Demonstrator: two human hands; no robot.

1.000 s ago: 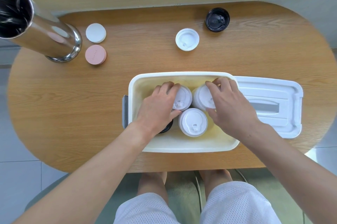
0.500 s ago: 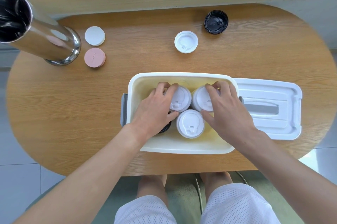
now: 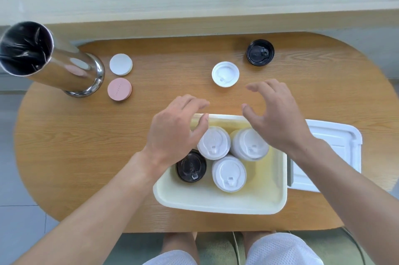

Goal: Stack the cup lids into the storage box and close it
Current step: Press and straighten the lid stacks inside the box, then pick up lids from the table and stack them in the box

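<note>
The cream storage box (image 3: 218,203) stands on the table near its front edge. Inside are three stacks of white cup lids (image 3: 213,142) (image 3: 249,145) (image 3: 229,174) and a black stack (image 3: 191,166). My left hand (image 3: 174,131) hovers over the box's far left corner, fingers apart, holding nothing. My right hand (image 3: 274,115) hovers over the far right part, also spread and empty. A loose white lid (image 3: 225,74) and a black lid (image 3: 260,52) lie on the table beyond the box. The white box cover (image 3: 332,144) lies to the right, partly under my right forearm.
A tall steel cylinder (image 3: 54,64) with a black liner stands at the far left. Next to it lie a white disc (image 3: 121,64) and a pink disc (image 3: 119,89). The oval wooden table (image 3: 75,146) has a pale ledge behind it.
Both hands have lifted off the lid stacks in the box and moved away from me, toward the loose lids, with fingers spread. The lid stacks stay in the box.
</note>
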